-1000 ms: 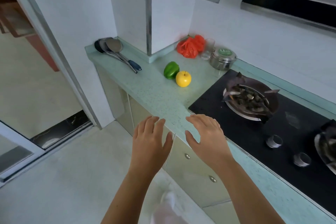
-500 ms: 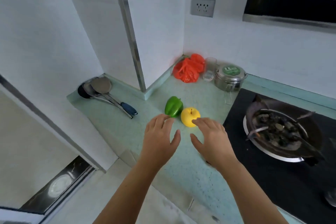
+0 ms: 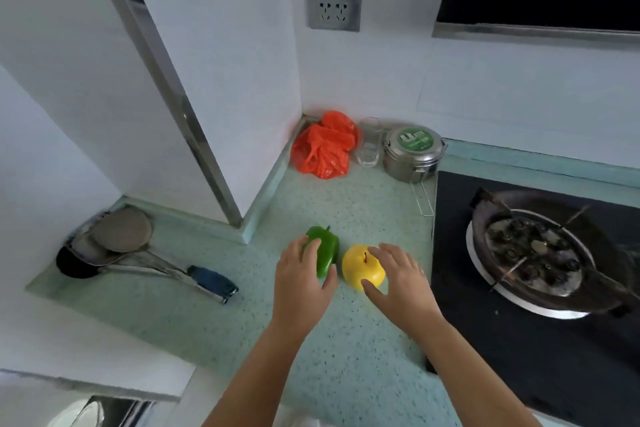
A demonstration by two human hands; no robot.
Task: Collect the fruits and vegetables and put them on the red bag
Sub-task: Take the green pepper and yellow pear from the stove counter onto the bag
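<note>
Two bare hands over a pale green speckled surface (image 3: 363, 211). Left hand (image 3: 301, 282) spread open, fingers draped over the near-left side of a green bell pepper (image 3: 325, 251), thumb at its near end; touching it, not yet closed around it. Right hand (image 3: 398, 282) likewise open, fingers fanned over the right side of a yellow apple (image 3: 360, 267), thumb at the fruit's near edge; resting against it, no firm grip visible. Pepper and apple side by side, just beside each other, pepper to the left, both on the surface near its middle.

Crumpled red bag (image 3: 323, 146) well apart from them, back in the corner against the wall. Just right of the bag, a clear glass (image 3: 369, 146), then a steel lidded container (image 3: 414, 152) with a green label. Black stove top (image 3: 519, 340) on the right, carrying a dark wok (image 3: 543, 250). Ladles and spatula (image 3: 121, 246) lying at far left, handles pointing right. Wall socket (image 3: 333, 10) above the corner.
</note>
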